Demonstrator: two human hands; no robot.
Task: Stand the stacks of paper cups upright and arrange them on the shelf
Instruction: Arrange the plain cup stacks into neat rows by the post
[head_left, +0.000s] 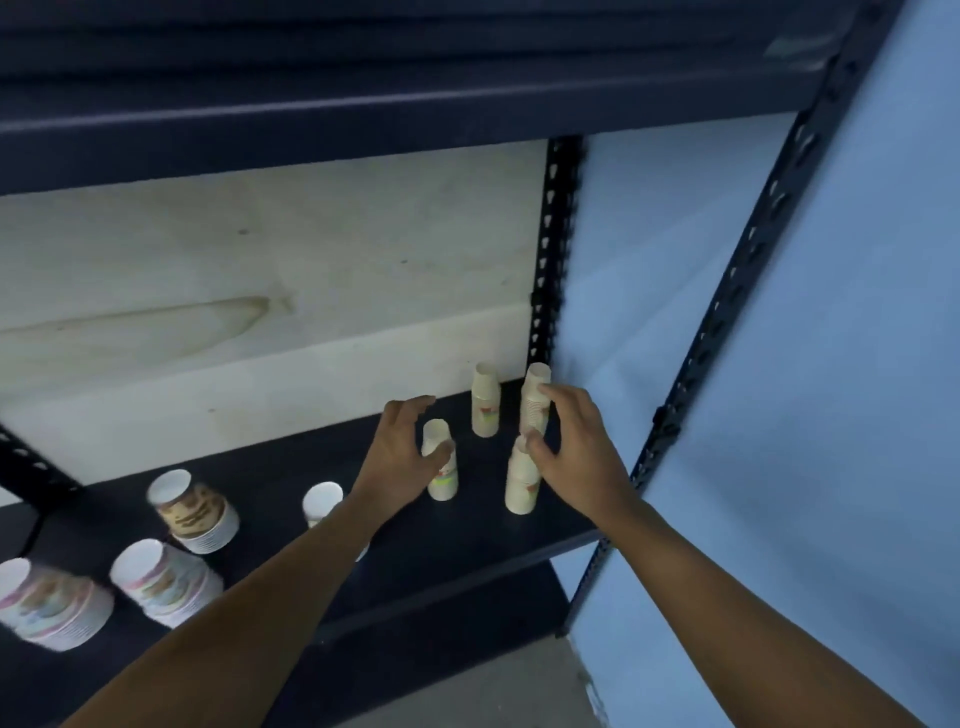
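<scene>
Several stacks of paper cups stand upright at the right end of the dark shelf (426, 551): one at the back (485, 400), one in the back right corner (535, 400), one in front of it (521, 486), and one further left (440, 462). My left hand (400, 457) curls around the left front stack, thumb against it. My right hand (576, 452) has its fingers on the corner stack and its thumb by the front right stack. Other stacks lie on their sides at the left: a brown-printed one (195, 512), a pastel one (163, 582), another (52, 605), and one (322, 501) partly behind my left forearm.
A dark shelf board (363, 119) hangs above. A perforated metal post (553, 249) stands at the back right corner and another (727, 322) at the front right. A pale board backs the shelf; a blue wall (831, 364) is to the right. Grey floor shows below.
</scene>
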